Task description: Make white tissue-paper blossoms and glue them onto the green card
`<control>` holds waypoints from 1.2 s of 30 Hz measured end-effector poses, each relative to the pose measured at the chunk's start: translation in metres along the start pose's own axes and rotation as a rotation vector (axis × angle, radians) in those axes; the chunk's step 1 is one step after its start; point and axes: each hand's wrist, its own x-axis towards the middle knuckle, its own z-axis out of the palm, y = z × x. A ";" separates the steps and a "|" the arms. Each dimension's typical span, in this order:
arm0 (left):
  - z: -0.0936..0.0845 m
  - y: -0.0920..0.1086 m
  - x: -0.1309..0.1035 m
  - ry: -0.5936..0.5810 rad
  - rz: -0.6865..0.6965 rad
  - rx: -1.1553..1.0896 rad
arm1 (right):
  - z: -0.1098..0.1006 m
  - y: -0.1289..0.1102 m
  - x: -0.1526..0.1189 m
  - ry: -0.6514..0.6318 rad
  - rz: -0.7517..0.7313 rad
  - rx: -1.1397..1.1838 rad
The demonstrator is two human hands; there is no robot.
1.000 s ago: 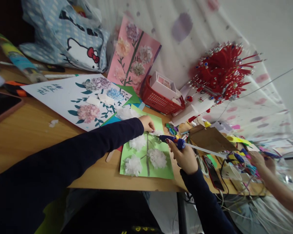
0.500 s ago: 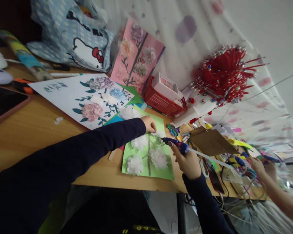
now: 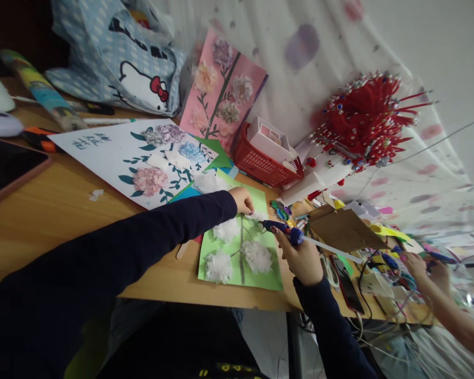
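A light green sheet lies near the table's front edge, with several white crumpled paper flowers and a dark stem on it. My left hand is closed at the upper part of the sheet, its fingertips on a small white paper flower. My right hand is wrapped round a blue glue gun, whose tip points left at that same flower. A clear glue stick sticks out of the gun's back end.
A white flower picture lies left, a pink one stands behind. A red basket and brown cardboard are beyond my hands. At right, another person's hands work among cables. A phone lies far left.
My right hand and the glue gun have shifted slightly left, and the glue stick has swung a little with them. My left hand stays on the small flower.
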 end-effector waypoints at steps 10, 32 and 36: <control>0.000 0.001 0.001 -0.010 -0.016 0.023 | -0.004 0.002 -0.009 -0.050 -0.018 0.110; -0.003 0.006 -0.001 -0.031 -0.061 0.027 | -0.001 -0.001 -0.010 0.003 -0.051 0.153; -0.004 0.008 -0.003 -0.034 -0.076 0.040 | 0.000 0.000 -0.009 -0.045 -0.041 0.202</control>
